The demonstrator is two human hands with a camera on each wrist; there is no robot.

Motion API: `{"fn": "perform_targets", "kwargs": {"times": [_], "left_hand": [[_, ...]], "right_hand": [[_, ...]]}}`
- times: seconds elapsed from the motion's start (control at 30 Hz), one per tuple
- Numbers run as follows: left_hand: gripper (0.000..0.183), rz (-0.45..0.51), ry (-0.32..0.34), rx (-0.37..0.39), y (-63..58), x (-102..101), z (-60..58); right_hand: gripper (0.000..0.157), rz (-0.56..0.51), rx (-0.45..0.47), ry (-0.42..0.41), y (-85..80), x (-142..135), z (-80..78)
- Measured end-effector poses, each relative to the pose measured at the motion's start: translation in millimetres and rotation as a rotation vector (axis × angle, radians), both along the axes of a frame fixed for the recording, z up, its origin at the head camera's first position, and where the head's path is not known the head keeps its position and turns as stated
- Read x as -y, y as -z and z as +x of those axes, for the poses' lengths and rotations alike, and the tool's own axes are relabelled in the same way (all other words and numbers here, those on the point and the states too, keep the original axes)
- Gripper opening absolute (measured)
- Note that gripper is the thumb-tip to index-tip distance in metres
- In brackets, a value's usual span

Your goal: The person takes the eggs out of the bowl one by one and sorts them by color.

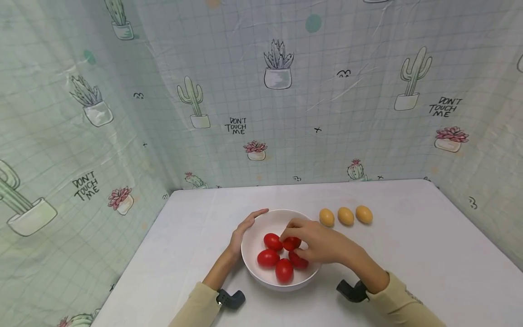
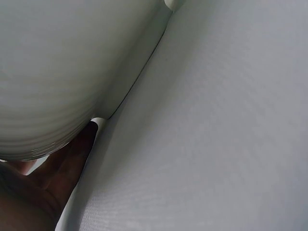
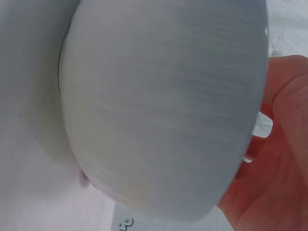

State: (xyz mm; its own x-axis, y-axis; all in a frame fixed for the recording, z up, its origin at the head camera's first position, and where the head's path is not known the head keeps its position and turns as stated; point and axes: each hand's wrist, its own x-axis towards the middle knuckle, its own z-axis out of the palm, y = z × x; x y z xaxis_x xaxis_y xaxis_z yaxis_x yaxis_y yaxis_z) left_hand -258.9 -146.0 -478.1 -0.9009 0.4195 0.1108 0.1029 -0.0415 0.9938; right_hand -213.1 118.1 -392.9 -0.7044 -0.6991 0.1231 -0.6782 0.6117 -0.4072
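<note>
A white bowl (image 1: 261,278) sits on the table, holding several red oval tomatoes (image 1: 268,258). My left hand (image 1: 241,234) rests along the bowl's left outer side, its fingers stretched along the rim toward the back. In the left wrist view, that hand (image 2: 60,180) lies against the bowl's wall (image 2: 53,72). My right hand (image 1: 323,240) reaches over the right rim into the bowl. Its thumb and fingertips pinch a red tomato (image 1: 292,244) among the others. From the right wrist view, the bowl's side (image 3: 163,106) covers the fingertips of the right hand (image 3: 279,168).
Three yellow oval fruits (image 1: 345,216) lie in a row on the white table (image 1: 392,254), behind and right of the bowl. A cloth with cactus prints (image 1: 318,104) hangs behind the table and down both sides. Dark straps with small devices (image 1: 231,299) sit on both wrists.
</note>
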Motion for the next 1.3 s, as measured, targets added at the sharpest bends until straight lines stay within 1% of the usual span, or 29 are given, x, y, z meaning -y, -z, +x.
{"fn": "perform_targets", "kwargs": {"times": [0.27, 0.5, 0.7, 0.93, 1.3], "left_hand": [[0.056, 0.005, -0.006, 0.010, 0.3, -0.3, 1.2], [0.054, -0.004, -0.032, 0.017, -0.7, -2.0, 2.2], [0.055, 0.007, -0.024, 0.008, 0.3, -2.4, 2.5], [0.056, 0.011, -0.011, -0.002, 2.0, -1.2, 0.7], [0.055, 0.010, -0.028, 0.002, 1.4, -2.7, 2.2]], "right_hand": [[0.036, -0.014, 0.030, 0.013, -5.1, -9.6, -3.2], [0.034, -0.034, 0.016, 0.000, -9.1, -22.5, -6.6], [0.036, -0.046, 0.024, -0.001, -13.8, -30.5, -6.8], [0.037, -0.070, -0.022, -0.017, -16.2, -36.7, -8.4], [0.037, -0.063, -0.005, -0.002, -18.7, -40.4, -8.1]]}}
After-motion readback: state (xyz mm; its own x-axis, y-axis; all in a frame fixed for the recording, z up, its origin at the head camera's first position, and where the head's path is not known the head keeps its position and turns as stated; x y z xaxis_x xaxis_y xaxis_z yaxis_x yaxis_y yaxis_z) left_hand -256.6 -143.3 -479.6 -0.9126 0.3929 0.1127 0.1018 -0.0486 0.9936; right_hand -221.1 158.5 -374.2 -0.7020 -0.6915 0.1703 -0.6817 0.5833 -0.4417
